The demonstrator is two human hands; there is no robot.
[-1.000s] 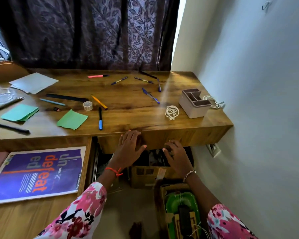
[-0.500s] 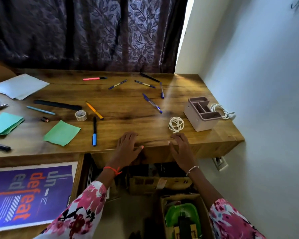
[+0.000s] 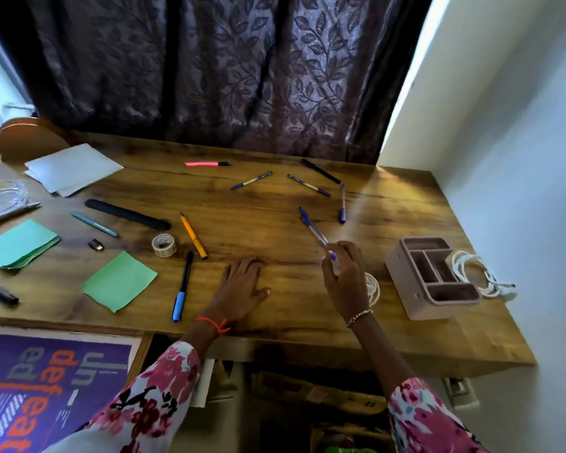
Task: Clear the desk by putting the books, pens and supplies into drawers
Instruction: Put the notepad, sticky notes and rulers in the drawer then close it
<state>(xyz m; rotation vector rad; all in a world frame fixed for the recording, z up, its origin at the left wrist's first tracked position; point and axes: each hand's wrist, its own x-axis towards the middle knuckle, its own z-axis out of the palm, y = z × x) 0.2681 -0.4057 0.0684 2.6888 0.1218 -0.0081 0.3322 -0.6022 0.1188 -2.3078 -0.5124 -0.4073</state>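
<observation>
Pens lie scattered over the wooden desk (image 3: 307,308). My right hand (image 3: 343,276) pinches the near end of a clear blue pen (image 3: 312,228) in the middle right of the desk; the pen's far end still lies close to the wood. My left hand (image 3: 242,286) rests flat on the desk near its front edge. Near it lie a black and blue marker (image 3: 182,287), a yellow pen (image 3: 193,236) and a tape roll (image 3: 164,245). More blue pens (image 3: 308,185) and a pink highlighter (image 3: 206,164) lie at the back. A purple book (image 3: 46,384) lies in the open drawer at the lower left.
A pink desk organiser (image 3: 419,289) stands at the right with a white cable (image 3: 481,276) behind it; another white coil (image 3: 373,289) is partly hidden by my right hand. Green paper (image 3: 120,281), teal paper (image 3: 17,245), white sheets (image 3: 72,168) and a black ruler (image 3: 128,214) lie left. The wall bounds the right.
Both hands rose from the desk's front face onto the top. My right hand reached forward and took hold of the clear blue pen. The view moved closer over the desk.
</observation>
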